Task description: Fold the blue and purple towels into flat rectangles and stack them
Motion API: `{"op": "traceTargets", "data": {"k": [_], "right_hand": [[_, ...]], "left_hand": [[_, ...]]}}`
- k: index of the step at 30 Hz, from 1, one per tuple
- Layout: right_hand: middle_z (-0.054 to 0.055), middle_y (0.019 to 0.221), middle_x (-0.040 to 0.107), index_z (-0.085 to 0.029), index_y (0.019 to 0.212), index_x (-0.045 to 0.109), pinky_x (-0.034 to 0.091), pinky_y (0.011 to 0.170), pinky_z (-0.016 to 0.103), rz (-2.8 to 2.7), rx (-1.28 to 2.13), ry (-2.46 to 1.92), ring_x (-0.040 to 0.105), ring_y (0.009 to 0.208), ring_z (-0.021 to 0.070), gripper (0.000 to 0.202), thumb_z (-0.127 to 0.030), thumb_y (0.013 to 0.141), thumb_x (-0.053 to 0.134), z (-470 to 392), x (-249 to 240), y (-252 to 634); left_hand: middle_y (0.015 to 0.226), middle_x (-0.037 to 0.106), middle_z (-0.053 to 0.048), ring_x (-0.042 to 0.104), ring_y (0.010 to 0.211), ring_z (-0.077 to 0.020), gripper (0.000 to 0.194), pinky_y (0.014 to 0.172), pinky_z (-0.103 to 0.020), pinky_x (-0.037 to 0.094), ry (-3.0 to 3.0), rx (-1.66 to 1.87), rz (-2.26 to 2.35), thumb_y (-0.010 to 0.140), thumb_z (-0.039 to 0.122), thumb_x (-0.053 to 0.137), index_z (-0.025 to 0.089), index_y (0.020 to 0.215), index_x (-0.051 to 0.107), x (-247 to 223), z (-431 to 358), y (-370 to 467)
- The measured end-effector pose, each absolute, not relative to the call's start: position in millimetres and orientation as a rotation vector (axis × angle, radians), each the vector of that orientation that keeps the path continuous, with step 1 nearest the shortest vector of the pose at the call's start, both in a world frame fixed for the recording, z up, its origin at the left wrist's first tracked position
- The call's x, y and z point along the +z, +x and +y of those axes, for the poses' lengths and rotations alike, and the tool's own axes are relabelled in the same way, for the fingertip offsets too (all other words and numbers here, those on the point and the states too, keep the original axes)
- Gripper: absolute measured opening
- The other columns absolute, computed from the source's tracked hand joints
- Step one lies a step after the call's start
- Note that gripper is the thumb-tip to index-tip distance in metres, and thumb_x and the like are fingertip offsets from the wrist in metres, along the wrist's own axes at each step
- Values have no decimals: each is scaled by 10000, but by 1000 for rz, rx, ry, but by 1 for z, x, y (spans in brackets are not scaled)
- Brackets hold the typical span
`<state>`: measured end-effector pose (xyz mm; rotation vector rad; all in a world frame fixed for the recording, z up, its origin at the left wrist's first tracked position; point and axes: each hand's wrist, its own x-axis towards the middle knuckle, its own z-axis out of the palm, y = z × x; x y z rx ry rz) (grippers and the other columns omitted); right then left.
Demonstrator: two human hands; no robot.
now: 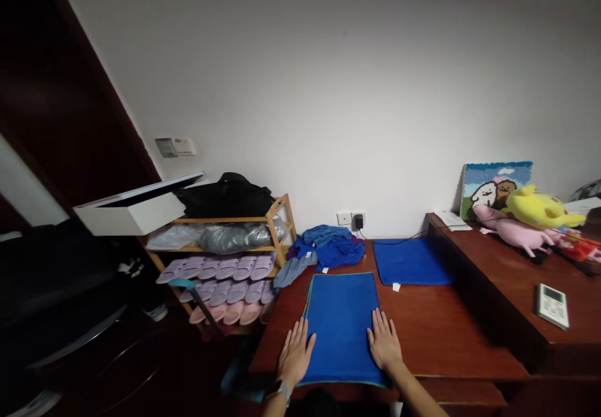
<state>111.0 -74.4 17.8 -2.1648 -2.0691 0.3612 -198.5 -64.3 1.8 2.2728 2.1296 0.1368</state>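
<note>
A blue cloth (340, 329) with a green-edged hem lies flat and folded on the reddish-brown wooden table (451, 326) in front of me. My left hand (295, 353), with a watch at the wrist, rests on its left edge, fingers stretched out. On the right edge my right hand (384, 340) lies flat, fingers extended. Behind it to the right is another flat blue cloth (410, 262) with a white tag. A crumpled heap of blue cloths (328, 245) sits at the back left of the table.
A wooden shoe rack (280, 216) with lilac and pink slippers stands at the left, a black bag (228, 196) on top. To the right, a raised surface holds plush toys (539, 210), a picture (498, 185) and a white calculator-like device (553, 306). A black plug (359, 221) sits in the wall socket.
</note>
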Motion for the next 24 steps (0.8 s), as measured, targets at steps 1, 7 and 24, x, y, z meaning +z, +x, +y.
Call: {"op": "traceTargets", "data": {"k": [1,7,24], "right_hand": [[19,1685,138,-130,1610,188,92,1281,441,-2071,358,-2166,115,1569,217,672,-459,1026,152,-77,18,111],[21,1672,187,-165,1597,260,154,1274,496,-2052,207,-2002,170,1560,249,661,-508,1037,184,-115,-20,118],[24,1635,319,-228,1573,356,218,1248,539,-1967,202,-1998,268,1532,283,652,-554,1021,236,-108,-26,121]], "left_hand": [[1662,268,-87,256,1539,-243,703,1265,-465,261,2285,157,2130,1040,576,214,159,1601,292,2,-65,-200],[1668,289,-52,296,1530,-224,618,1251,-461,314,2563,486,1903,1067,503,257,230,1620,216,-7,-82,-152],[1664,296,-77,275,1537,-225,693,1262,-446,275,2326,292,1985,1041,595,239,180,1589,327,-14,-75,-219]]}}
